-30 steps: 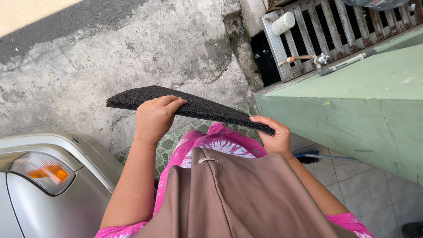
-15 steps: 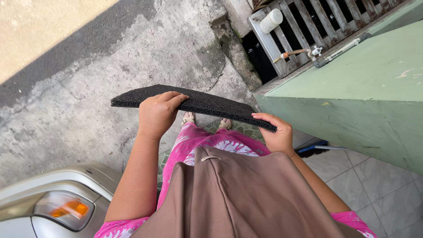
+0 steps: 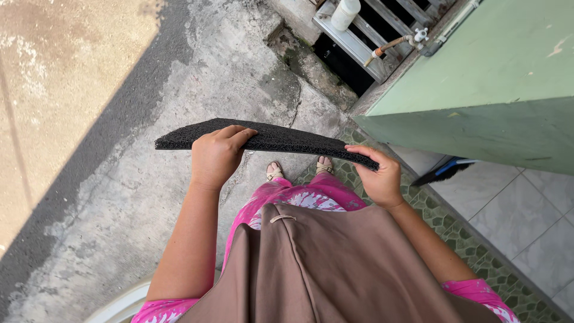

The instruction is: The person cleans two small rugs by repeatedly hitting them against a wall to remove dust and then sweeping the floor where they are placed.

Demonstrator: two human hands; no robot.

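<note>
I hold a black, coarse-textured mat (image 3: 281, 136) flat in front of me at waist height, seen nearly edge-on. My left hand (image 3: 216, 157) grips its near edge left of the middle, fingers curled over the top. My right hand (image 3: 378, 177) grips the mat's right end. Below the mat I see my feet in sandals (image 3: 299, 169), pink patterned clothing and a brown cloth hanging down my front.
Cracked grey concrete ground (image 3: 119, 179) lies ahead, sunlit at the far left. A green low wall (image 3: 478, 90) stands on the right, with a tap (image 3: 400, 42) and a metal grate over a drain behind it. Patterned green tiles and pale floor tiles run along the right.
The view has tilted so the car at the lower left has almost dropped out of sight. The mat stays held in both hands, a little further forward.
</note>
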